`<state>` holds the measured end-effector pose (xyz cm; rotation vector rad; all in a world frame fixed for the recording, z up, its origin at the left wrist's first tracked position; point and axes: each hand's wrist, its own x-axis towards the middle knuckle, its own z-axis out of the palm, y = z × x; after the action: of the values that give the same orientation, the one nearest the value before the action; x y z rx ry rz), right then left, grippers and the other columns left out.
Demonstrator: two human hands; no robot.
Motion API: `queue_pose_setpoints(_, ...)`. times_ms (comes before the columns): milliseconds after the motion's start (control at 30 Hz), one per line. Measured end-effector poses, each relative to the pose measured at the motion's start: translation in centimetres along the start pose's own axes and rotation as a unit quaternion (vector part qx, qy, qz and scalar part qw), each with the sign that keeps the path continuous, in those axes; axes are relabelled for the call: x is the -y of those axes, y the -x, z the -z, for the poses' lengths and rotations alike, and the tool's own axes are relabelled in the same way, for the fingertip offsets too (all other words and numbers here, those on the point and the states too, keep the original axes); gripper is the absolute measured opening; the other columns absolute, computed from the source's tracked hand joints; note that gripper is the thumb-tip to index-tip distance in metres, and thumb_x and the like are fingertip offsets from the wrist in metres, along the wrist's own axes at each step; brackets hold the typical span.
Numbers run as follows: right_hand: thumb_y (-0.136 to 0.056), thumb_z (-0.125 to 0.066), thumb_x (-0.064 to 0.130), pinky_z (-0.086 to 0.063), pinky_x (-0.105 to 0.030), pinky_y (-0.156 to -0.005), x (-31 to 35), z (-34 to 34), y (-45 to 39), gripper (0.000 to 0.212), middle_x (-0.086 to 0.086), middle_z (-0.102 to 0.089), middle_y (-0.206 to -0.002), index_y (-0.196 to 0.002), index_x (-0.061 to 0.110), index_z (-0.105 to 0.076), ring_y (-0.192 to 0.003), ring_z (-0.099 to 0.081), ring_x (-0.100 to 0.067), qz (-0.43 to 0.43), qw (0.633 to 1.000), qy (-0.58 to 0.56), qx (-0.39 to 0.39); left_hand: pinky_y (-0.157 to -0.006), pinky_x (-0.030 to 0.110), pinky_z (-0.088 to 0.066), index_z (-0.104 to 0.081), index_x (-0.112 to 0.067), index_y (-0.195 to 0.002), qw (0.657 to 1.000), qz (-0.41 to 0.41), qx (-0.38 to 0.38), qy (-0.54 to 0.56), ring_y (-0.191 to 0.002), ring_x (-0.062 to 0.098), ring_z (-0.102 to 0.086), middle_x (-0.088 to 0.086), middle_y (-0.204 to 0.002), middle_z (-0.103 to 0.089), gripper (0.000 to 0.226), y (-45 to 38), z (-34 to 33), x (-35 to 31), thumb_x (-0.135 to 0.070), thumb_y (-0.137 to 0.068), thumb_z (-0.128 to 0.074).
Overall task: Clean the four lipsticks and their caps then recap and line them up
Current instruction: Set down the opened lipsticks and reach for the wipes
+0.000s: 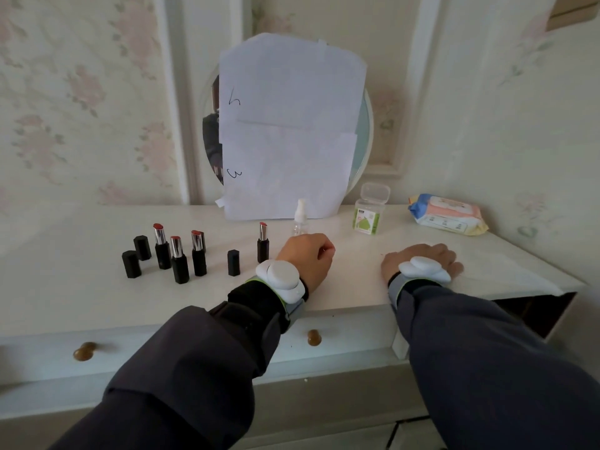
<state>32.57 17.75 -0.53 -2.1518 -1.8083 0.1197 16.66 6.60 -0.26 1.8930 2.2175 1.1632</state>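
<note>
Left hand (306, 259), centre of frame: fingers curled into a loose fist, nothing visibly held. Right hand (422, 259), right of centre: palm down, fingers flat. Both forearms enter from the lower edge in dark sleeves, each wrist carrying a white strapped device.

Lipsticks (179, 251) left of spray bottle (300, 219)

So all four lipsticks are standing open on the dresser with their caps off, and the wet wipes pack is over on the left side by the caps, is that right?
Not quite. The four lipsticks do stand uncapped on the dresser, but the wet wipes pack lies at the far right, near the wall, well away from the caps, which are on the left. The head view shows this.
</note>
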Motion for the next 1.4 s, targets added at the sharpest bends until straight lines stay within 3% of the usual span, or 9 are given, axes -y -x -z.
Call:
queue_pose_setpoints(200,-0.099,-0.039,0.033,-0.019,-0.041,-0.113,0.9,0.1,1.9,0.035,-0.011,-0.045,-0.135,-0.128,0.016,-0.049,-0.127,-0.041,-0.031,0.137,0.989,0.001,0.05,-0.076,0.019,-0.04,-0.068,-0.015,-0.102,1.0,-0.006,0.011,-0.012,-0.091,0.016,-0.06,-0.002,-0.099,-0.07,0.021,0.1,0.1,-0.2,-0.02,-0.097,-0.048)
queue_pose_setpoints(333,-0.096,-0.039,0.034,-0.03,-0.042,-0.101,2.3,-0.1,3.4,0.021,-0.005,-0.056,-0.12,-0.104,0.023,-0.055,-0.116,-0.048,-0.028,0.188,0.982,0.003,-0.016,-0.076,0.02,-0.041,-0.068,-0.015,-0.102,1.0,-0.006,0.007,-0.015,-0.091,0.017,-0.06,-0.002,-0.099,-0.07,0.021,0.4,0.3,-0.2,-0.02,-0.096,-0.049)
queue_pose_setpoints(467,-0.092,-0.046,0.029,-0.033,-0.041,-0.095,2.0,0.4,3.2,0.023,-0.008,-0.049,-0.122,-0.112,0.019,-0.052,-0.117,-0.044,-0.03,0.151,0.986,0.004,-0.063,-0.076,0.02,-0.04,-0.068,-0.017,-0.102,1.0,-0.009,0.013,-0.017,-0.09,0.015,-0.06,-0.003,-0.1,-0.07,0.02,0.9,0.6,0.1,-0.021,-0.097,-0.049)
queue_pose_setpoints(633,-0.095,-0.045,0.033,-0.024,-0.039,-0.109,0.7,-0.6,2.1,0.029,-0.014,-0.042,-0.127,-0.118,0.016,-0.049,-0.122,-0.038,-0.031,0.043,0.996,-0.071,0.009,-0.079,0.022,-0.043,-0.068,-0.017,-0.101,1.0,-0.003,0.011,-0.019,-0.091,0.016,-0.061,-0.003,-0.1,-0.069,0.021,1.1,0.7,0.3,-0.021,-0.096,-0.048)
queue_pose_setpoints(733,-0.095,-0.044,0.029,-0.023,-0.035,-0.107,0.8,-0.8,2.4,0.013,-0.011,-0.044,-0.116,-0.106,0.023,-0.046,-0.111,-0.04,-0.027,0.063,0.995,-0.073,0.009,-0.079,0.022,-0.044,-0.069,-0.017,-0.102,1.0,-0.002,0.013,-0.02,-0.091,0.015,-0.06,-0.004,-0.1,-0.069,0.021,1.2,0.7,0.2,-0.022,-0.097,-0.049)
queue_pose_setpoints(833,-0.092,-0.049,0.032,-0.026,-0.036,-0.106,1.3,-0.7,3.3,0.028,-0.011,-0.049,-0.124,-0.116,0.017,-0.052,-0.118,-0.045,-0.03,0.079,0.995,-0.06,0.007,-0.078,0.022,-0.044,-0.069,-0.019,-0.1,1.0,0.002,0.003,-0.006,-0.09,0.014,-0.061,-0.005,-0.098,-0.07,0.02,1.3,0.8,0.2,-0.022,-0.096,-0.05)
queue_pose_setpoints(1067,-0.086,-0.061,0.024,-0.034,-0.042,-0.1,1.9,0.4,4.9,0.037,-0.012,-0.052,-0.126,-0.118,0.013,-0.046,-0.118,-0.049,-0.032,0.056,0.99,-0.123,-0.047,-0.076,0.018,-0.039,-0.069,-0.022,-0.104,1.0,0.005,-0.009,0.015,-0.087,0.009,-0.056,-0.009,-0.094,-0.065,0.019,1.6,0.9,0.1,-0.023,-0.096,-0.052)
queue_pose_setpoints(1300,-0.088,-0.056,0.007,-0.039,-0.042,-0.092,2.8,1.3,6.4,0.043,-0.011,-0.049,-0.126,-0.129,0.013,-0.045,-0.108,-0.054,-0.036,0.137,0.936,-0.29,-0.144,-0.071,0.017,-0.05,-0.065,-0.026,-0.103,0.992,0.029,-0.024,0.121,-0.074,0.006,-0.068,-0.01,-0.089,-0.067,0.013,1.7,1.1,-0.2,-0.028,-0.095,-0.055)
queue_pose_setpoints(1400,-0.089,-0.055,0.005,-0.042,-0.043,-0.089,3.7,1.5,7.6,0.039,-0.01,-0.051,-0.126,-0.126,0.013,-0.049,-0.105,-0.055,-0.036,0.185,0.904,-0.341,-0.18,-0.073,0.026,-0.056,-0.064,-0.024,-0.108,0.974,0.043,-0.042,0.218,-0.079,0.005,-0.07,-0.007,-0.094,-0.069,0.016,1.7,1.1,-0.3,-0.029,-0.094,-0.058)
